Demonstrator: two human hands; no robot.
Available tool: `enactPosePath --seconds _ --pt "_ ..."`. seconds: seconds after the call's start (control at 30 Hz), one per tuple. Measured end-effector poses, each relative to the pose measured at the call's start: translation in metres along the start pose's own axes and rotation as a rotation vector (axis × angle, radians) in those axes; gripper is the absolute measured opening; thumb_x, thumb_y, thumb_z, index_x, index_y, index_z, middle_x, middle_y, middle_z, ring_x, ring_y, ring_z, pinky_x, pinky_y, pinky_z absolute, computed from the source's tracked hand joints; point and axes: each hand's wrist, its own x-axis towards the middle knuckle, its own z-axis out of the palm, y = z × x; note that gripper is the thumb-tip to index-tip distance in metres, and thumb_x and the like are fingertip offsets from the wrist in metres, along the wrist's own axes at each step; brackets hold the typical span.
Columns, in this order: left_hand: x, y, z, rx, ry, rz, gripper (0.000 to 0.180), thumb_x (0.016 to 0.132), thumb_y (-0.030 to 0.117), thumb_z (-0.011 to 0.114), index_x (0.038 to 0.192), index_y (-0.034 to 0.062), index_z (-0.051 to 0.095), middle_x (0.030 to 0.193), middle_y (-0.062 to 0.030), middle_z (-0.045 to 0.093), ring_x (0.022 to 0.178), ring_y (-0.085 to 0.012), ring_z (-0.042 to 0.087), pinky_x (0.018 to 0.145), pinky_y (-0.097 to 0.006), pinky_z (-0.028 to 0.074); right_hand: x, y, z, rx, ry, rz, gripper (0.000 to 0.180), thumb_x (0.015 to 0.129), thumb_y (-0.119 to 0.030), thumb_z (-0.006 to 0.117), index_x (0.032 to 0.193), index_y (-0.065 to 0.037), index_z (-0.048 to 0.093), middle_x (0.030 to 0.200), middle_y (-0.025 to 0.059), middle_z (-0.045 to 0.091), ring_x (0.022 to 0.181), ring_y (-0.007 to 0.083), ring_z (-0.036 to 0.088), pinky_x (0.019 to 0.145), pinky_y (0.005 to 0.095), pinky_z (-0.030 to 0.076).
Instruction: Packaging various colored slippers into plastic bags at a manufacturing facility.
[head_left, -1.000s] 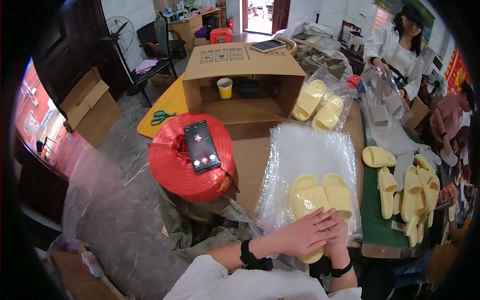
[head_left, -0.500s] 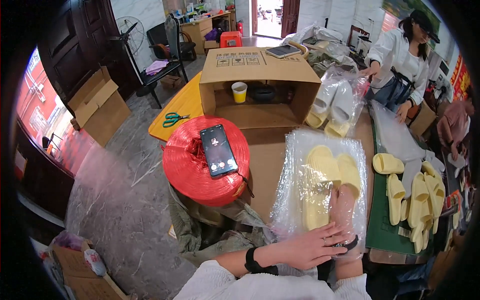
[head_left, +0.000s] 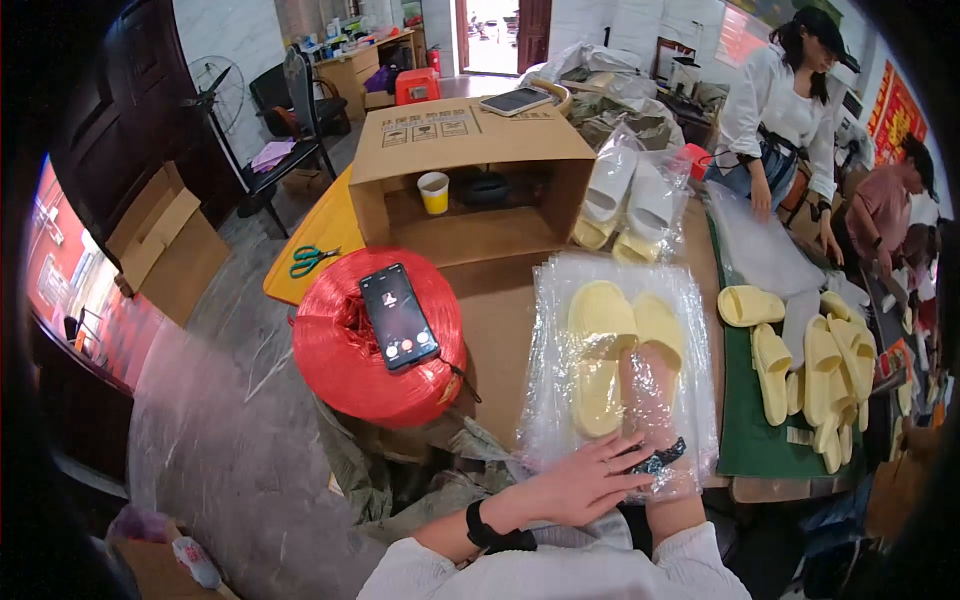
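A pair of pale yellow slippers (head_left: 602, 345) lies in a clear plastic bag on a stack of similar bags (head_left: 545, 330). My right hand (head_left: 650, 385) reaches into this bag up to the wrist. Its fingers go under the upper of the right-hand slipper (head_left: 658, 318), which hides them, so I cannot see their grip. Across the bag's near end lies my left hand (head_left: 590, 478), fingers spread, close to my right wrist. It is open and holds nothing.
Left of the bags sits a roll of red plastic twine (head_left: 330, 390) with a phone (head_left: 400, 318) on top. Behind are an open cardboard box (head_left: 470, 235), green-handled scissors (head_left: 312, 260) and bagged slippers (head_left: 650, 205). Loose yellow slippers (head_left: 818, 370) lie on the right; another person (head_left: 785, 110) stands beyond.
The view has shifted, so the table sits farther left in the picture. The right hand stays inside the bag at the slippers. My left hand stays spread over the bag's near end.
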Motion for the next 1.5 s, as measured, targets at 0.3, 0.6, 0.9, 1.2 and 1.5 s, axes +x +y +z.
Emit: enactPosePath --seconds 0.3,0.6,0.9,1.2,1.5 --pt "-0.009 -0.012 0.01 0.001 0.038 0.013 0.047 0.099 0.019 0.057 0.145 0.0109 0.053 0.162 -0.0154 0.035 0.153 -0.0379 0.025 0.126 -0.052 0.019 -0.018 0.011 -0.002 -0.042 -0.072 -0.014 0.036 0.098 -0.019 0.062 0.124 0.004 0.057 0.113 0.0266 0.059 0.103 0.0443 0.057 0.089 0.0478 0.047" --pt "-0.012 -0.011 -0.018 -0.05 0.213 -0.063 0.067 0.091 0.046 0.07 0.147 0.0136 0.055 0.162 -0.0141 0.036 0.152 -0.0388 0.027 0.121 -0.05 0.031 -0.107 -0.008 -0.078 -0.115 -0.205 -0.156 0.047 0.094 -0.015 0.066 0.138 -0.004 0.056 0.121 0.0247 0.058 0.11 0.0416 0.057 0.094 0.0487 0.048" --pt "-0.003 -0.037 -0.014 0.265 0.165 -0.309 0.07 0.093 0.055 0.062 0.153 0.0211 0.047 0.163 -0.0103 0.036 0.154 -0.0445 0.018 0.121 -0.065 0.015 -0.127 -0.028 -0.194 0.592 -1.077 0.25 0.028 0.092 -0.021 0.077 0.109 0.001 0.073 0.094 0.0048 0.074 0.08 0.0092 0.066 0.071 0.0247 0.05" --pt "-0.022 -0.05 0.003 0.303 0.239 -0.376 0.054 0.089 0.043 0.073 0.135 0.0167 0.063 0.137 -0.0068 0.06 0.145 -0.0375 0.039 0.122 -0.064 0.016 -0.101 0.006 -0.157 0.244 0.091 0.089 0.009 0.085 -0.004 0.071 0.094 -0.001 0.071 0.078 0.0021 0.06 0.068 0.0093 0.053 0.059 0.0253 0.042" --pt "-0.031 -0.054 0.007 0.249 0.384 -0.377 0.034 0.089 0.029 0.075 0.119 0.0138 0.07 0.123 -0.0044 0.067 0.137 -0.0314 0.049 0.12 -0.059 0.027 -0.082 0.039 -0.104 -0.123 0.101 0.156 0.058 0.077 -0.022 0.085 0.126 -0.002 0.062 0.103 0.0093 0.058 0.091 0.0235 0.055 0.076 0.0355 0.047"
